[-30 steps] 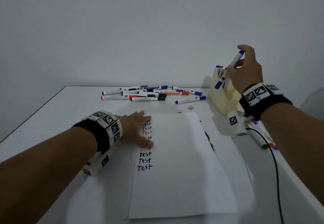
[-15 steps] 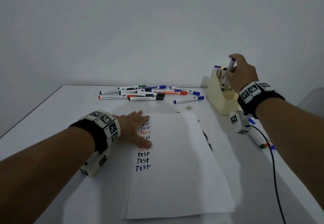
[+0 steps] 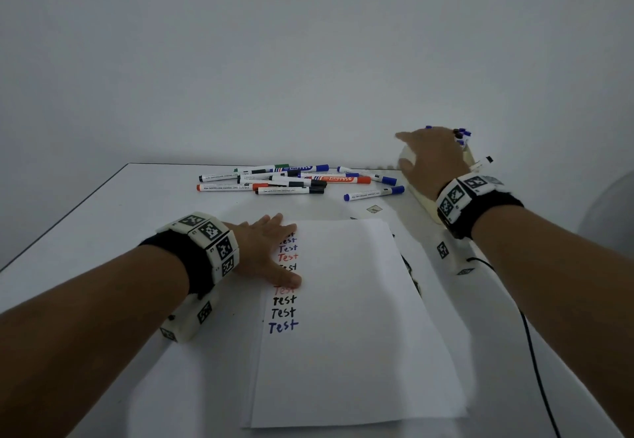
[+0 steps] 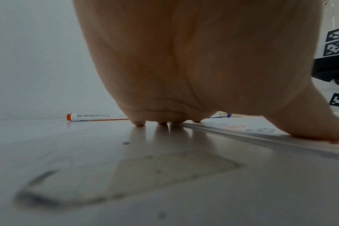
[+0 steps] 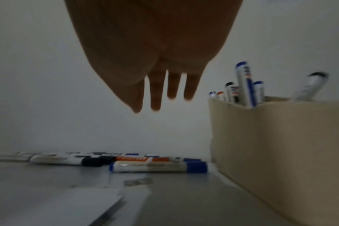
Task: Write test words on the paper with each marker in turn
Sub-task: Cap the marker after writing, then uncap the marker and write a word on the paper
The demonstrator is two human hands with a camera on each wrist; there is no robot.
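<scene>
A white sheet of paper (image 3: 350, 317) lies in the middle of the table, with a column of the word "Test" in black, red and blue down its left side. My left hand (image 3: 266, 249) presses flat on the paper's upper left corner, fingers straight. My right hand (image 3: 429, 159) hovers empty with straight fingers, just left of a cream holder (image 5: 281, 145) that has several markers standing in it. A pile of loose markers (image 3: 291, 180) lies at the back of the table, a blue-capped one (image 3: 374, 194) nearest the holder.
A black cable (image 3: 535, 352) runs down the right side of the table. A small scrap (image 3: 374, 209) lies just beyond the paper. The table's left edge (image 3: 68, 214) slants away toward a plain wall.
My right hand lowered the blue marker into the holder, let go of it, and now hovers empty beside the holder. My left hand has stayed on the paper.
</scene>
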